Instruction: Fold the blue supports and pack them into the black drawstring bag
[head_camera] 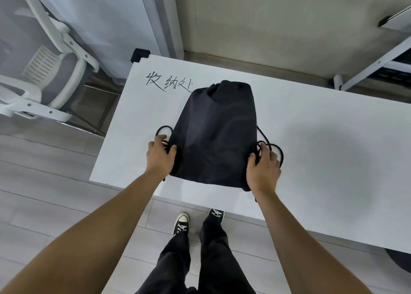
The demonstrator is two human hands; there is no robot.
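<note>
The black drawstring bag (216,135) lies on the white table (322,151), its gathered mouth at the far end and its bottom toward me. My left hand (160,155) grips the bag's near left corner, with a loop of black cord curling beside it. My right hand (264,166) holds the near right corner, fingers closed over the black cord loops there. The bag looks full and rounded. No blue supports are visible; what is inside the bag is hidden.
Black handwritten characters (169,83) mark the table just left of the bag's far end. A white folding chair (46,75) stands at the left beyond the table's corner. Another white frame (378,62) is at the right rear. My feet stand under the near edge.
</note>
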